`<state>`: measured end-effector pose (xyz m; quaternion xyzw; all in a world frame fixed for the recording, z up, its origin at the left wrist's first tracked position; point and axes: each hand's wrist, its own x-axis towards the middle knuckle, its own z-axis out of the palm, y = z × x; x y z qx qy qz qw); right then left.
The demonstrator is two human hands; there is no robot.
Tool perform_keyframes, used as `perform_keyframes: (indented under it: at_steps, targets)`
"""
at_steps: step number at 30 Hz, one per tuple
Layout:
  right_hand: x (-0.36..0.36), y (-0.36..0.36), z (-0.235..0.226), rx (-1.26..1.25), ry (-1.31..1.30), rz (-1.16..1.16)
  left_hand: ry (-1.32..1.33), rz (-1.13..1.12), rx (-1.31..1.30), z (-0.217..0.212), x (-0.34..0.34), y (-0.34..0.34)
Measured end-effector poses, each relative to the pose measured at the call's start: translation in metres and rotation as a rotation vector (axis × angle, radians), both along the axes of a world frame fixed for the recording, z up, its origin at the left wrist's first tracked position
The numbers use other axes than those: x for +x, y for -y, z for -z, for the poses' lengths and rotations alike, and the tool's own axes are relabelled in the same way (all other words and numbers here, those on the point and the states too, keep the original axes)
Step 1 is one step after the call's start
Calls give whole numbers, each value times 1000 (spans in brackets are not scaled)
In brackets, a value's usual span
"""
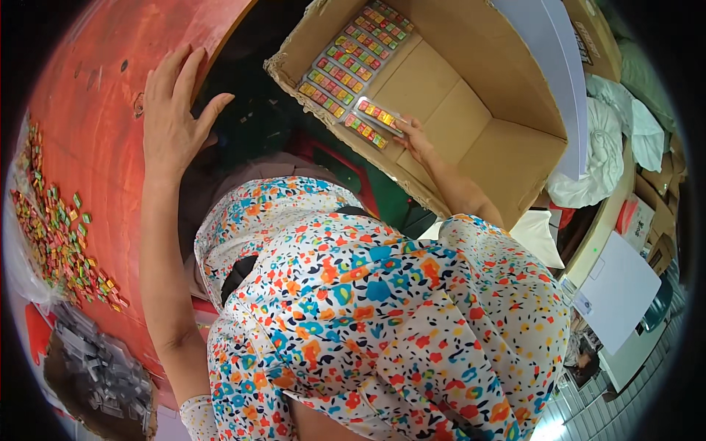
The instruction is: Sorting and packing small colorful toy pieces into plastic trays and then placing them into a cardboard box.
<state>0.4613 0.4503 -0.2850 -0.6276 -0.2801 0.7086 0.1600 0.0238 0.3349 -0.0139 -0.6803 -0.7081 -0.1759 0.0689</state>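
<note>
My right hand point(414, 137) reaches into an open cardboard box point(507, 147) and holds a clear strip pack of small coloured pieces point(379, 115), lying over another such strip point(365, 131) on the box floor. Several similar strips point(353, 55) lie in rows in the box's far corner. My left hand point(173, 117) rests flat, fingers spread, on the edge of a round red table point(95, 95), holding nothing. My flowered clothing fills the lower middle.
A heap of loose small coloured pieces point(55, 220) lies at the table's left, and a pile of grey clear parts point(103, 375) below it. White cloth point(603, 147), white sheets point(621, 287) and more cartons point(596, 37) sit to the right.
</note>
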Motion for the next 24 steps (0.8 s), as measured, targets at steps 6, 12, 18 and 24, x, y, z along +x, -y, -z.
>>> perform_keyframes:
  at_steps: [6, 12, 18, 24]
  targets:
    - [-14, 1, 6, 59, 229, -320, 13, -8, -3, 2, 0, 1]
    - [-7, -16, 38, 645, 385, -728, 10, 2, 34, 3, -1, -7]
    - [-43, -19, 15, 913, 369, -1010, 62, 30, 118, 2, -16, 9]
    - [-94, 29, -101, 1201, 182, -1217, 229, 45, 227, 34, -11, 36]
